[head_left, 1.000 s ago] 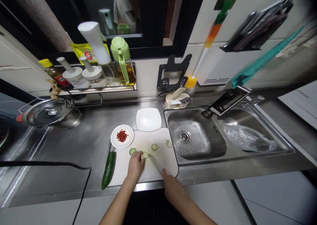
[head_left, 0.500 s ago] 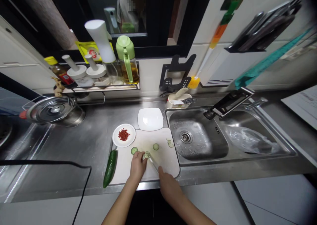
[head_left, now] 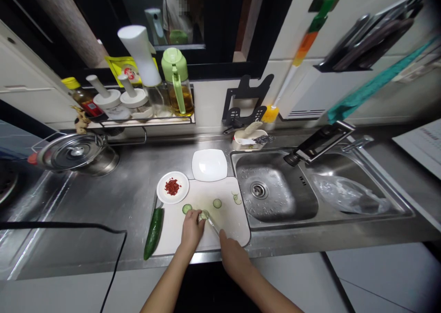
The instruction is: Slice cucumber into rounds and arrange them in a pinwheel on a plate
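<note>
On the white cutting board (head_left: 168, 235), my left hand (head_left: 192, 230) has its fingers closed on a cucumber slice (head_left: 204, 214). My right hand (head_left: 234, 253) grips a knife (head_left: 214, 226), whose blade tip lies at that slice. One more cucumber slice (head_left: 187, 208) rests just beyond my left fingers, and another round slice (head_left: 217, 203) lies to the right. Thin curved cucumber peelings (head_left: 236, 198) sit near the board's right edge. A large piece of cucumber (head_left: 153, 234) with dark green skin lies along the left edge of the board.
Red chopped bits (head_left: 172, 187) sit on a round white plate (head_left: 160, 194) at the board's far left corner. Behind the board stands a square white dish (head_left: 209, 165). To the right is a steel sink (head_left: 275, 184); a lidded pot (head_left: 99, 161) is at left. A black cable (head_left: 69, 227) crosses the counter.
The knife blade has swung in closer to the slice at my left fingers, with my right hand shifting left. The whole view has moved slightly; the other things stay put.
</note>
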Demonstrator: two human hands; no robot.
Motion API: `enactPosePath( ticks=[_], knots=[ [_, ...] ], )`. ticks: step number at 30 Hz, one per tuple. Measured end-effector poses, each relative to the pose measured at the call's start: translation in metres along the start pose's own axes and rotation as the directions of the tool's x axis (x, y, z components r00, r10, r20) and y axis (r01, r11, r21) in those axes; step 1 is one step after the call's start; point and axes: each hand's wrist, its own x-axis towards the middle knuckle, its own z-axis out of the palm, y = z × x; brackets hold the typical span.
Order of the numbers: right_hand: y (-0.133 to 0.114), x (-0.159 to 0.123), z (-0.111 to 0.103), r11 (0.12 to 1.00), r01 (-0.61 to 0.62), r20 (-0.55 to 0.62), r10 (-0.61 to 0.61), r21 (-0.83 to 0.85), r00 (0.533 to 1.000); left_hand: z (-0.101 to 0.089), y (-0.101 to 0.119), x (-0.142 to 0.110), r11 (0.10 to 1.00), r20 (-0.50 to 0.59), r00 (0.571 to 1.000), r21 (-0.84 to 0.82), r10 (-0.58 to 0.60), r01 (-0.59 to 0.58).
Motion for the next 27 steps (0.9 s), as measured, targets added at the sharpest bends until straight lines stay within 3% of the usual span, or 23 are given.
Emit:
enactPosePath(
  ticks=[8,16,23,27],
  knots=[
    [0.001,0.005,0.011,1.000,-0.004,0.019,0.004,0.026,1.000,0.001,0.000,0.002,0.999,-0.009,1.000,0.029,-0.015,0.015],
    [0.026,-0.013,0.017,1.000,0.002,0.040,-0.002,-0.011,0.999,0.000,0.007,0.004,0.998,0.006,1.000,0.066,-0.020,0.019],
    [0.038,-0.018,0.016,0.999,0.004,0.023,-0.002,-0.050,1.000,-0.010,0.020,0.005,0.998,0.055,0.998,0.065,-0.030,0.026],
    [0.038,-0.019,0.014,1.000,0.001,0.015,0.000,-0.029,1.000,-0.022,0.017,0.010,0.996,0.006,0.996,0.023,-0.086,0.085]
  ],
)
